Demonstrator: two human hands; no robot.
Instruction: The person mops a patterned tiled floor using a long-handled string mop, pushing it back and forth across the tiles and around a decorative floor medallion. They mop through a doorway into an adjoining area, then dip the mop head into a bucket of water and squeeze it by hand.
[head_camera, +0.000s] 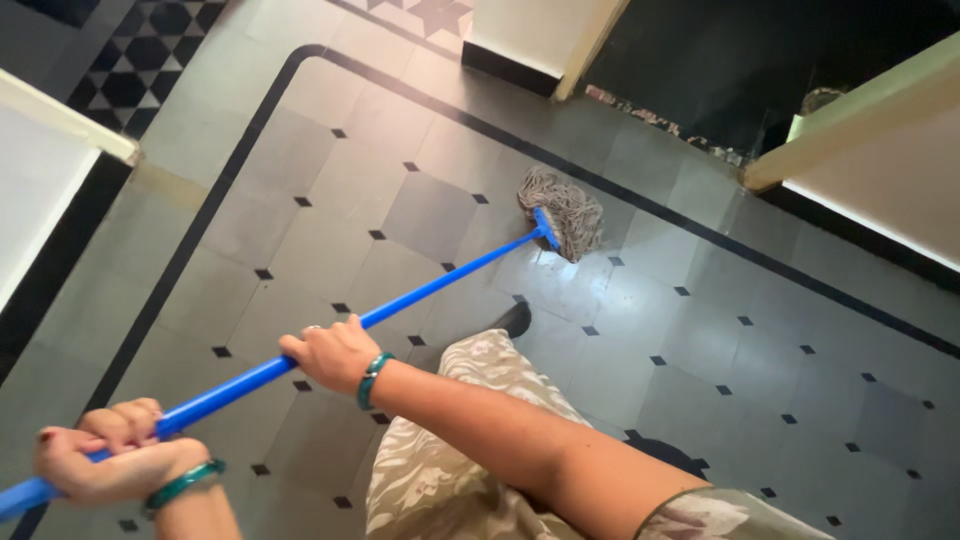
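Head cam: both hands are gripping a blue mop handle (440, 278). Right hand (330, 353) is wrapping it mid-shaft, left hand (105, 450) at 7 o'clock; mop head (563, 212) is resting on the tile floor (700, 350) at 1 o'clock.

Grey floor tiles (330, 180) with small black diamond insets, ringed by a black border line (250, 110). Pale walls (880, 190) stand at left and upper right (dark skirting below); a dark doorway (730, 60) opens at top.

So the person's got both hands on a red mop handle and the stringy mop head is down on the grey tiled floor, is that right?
Not quite: the mop handle is blue, not red. The head view shows the rest as you said: the left hand and right hand both grip it, and the stringy mop head rests on the grey tiled floor.
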